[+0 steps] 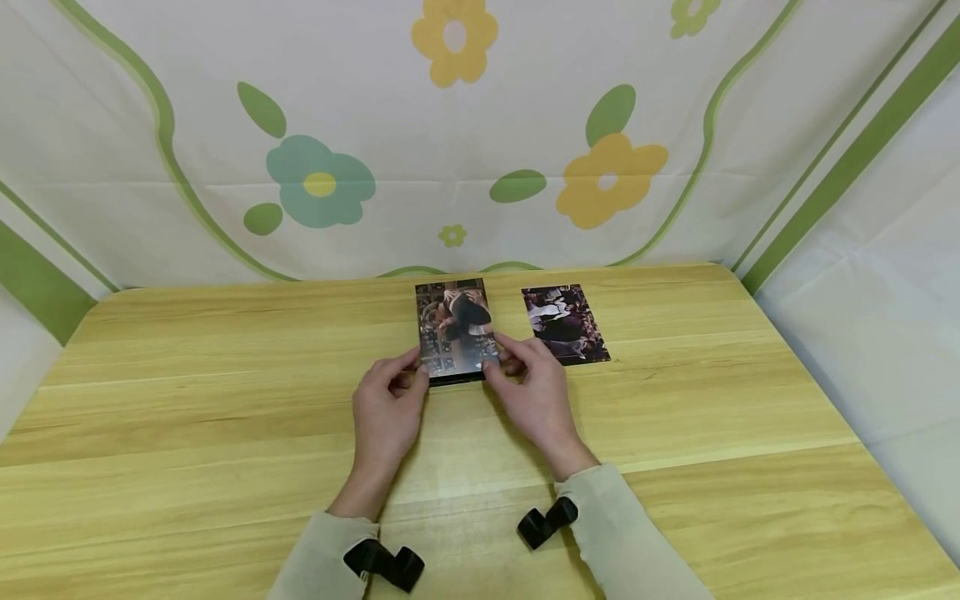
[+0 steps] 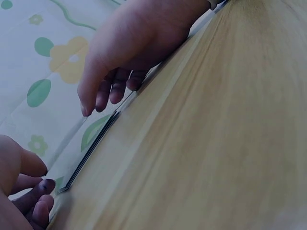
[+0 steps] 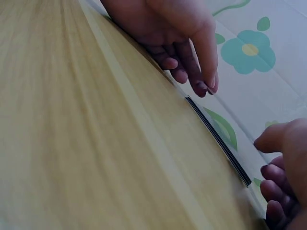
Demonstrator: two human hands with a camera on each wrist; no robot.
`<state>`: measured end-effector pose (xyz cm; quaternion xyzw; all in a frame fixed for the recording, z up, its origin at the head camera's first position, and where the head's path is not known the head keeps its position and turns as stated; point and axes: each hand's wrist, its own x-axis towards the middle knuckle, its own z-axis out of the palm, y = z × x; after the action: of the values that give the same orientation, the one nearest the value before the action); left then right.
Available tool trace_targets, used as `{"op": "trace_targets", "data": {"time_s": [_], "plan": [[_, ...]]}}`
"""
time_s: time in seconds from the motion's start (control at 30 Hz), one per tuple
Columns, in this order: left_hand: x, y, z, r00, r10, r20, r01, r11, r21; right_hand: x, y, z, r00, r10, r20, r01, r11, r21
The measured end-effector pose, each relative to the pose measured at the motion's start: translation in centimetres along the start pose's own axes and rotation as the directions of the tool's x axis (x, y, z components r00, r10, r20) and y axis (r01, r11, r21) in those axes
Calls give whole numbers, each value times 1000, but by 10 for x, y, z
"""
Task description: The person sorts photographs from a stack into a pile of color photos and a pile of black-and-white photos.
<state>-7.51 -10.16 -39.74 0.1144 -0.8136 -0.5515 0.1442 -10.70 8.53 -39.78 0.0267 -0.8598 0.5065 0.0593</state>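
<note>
A glossy photo card (image 1: 453, 329) showing dark-clothed figures lies level between both hands, its thin edge just visible in the wrist views. My left hand (image 1: 390, 404) pinches its near left corner between thumb and fingers. On the opposite side, my right hand (image 1: 532, 396) pinches the near right corner. Beneath the card is a thin stack of dark-edged cards (image 2: 93, 149) on the table, seen edge-on in the wrist views with a small gap below the upper card. To the right, apart from the stack, a second photo card (image 1: 566, 325) lies flat beside the right fingers.
The wood-grain table (image 1: 225, 475) extends on all sides of the cards. Behind it hangs a white cloth (image 1: 450, 125) printed with flowers and leaves, close past the table's back edge. A black wrist device (image 1: 386, 565) is strapped on each sleeve.
</note>
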Motion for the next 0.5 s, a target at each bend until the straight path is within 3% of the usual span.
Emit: {"op": "trace_targets", "data": {"time_s": [0.27, 0.5], "plan": [[0, 0, -1, 999, -10, -35, 5, 991, -133, 0, 0, 0, 1000, 3, -12, -2, 997, 76], [-1, 2, 1, 999, -18, -28, 13, 988, -152, -1, 0, -2, 1000, -7, -25, 10, 994, 112]]}}
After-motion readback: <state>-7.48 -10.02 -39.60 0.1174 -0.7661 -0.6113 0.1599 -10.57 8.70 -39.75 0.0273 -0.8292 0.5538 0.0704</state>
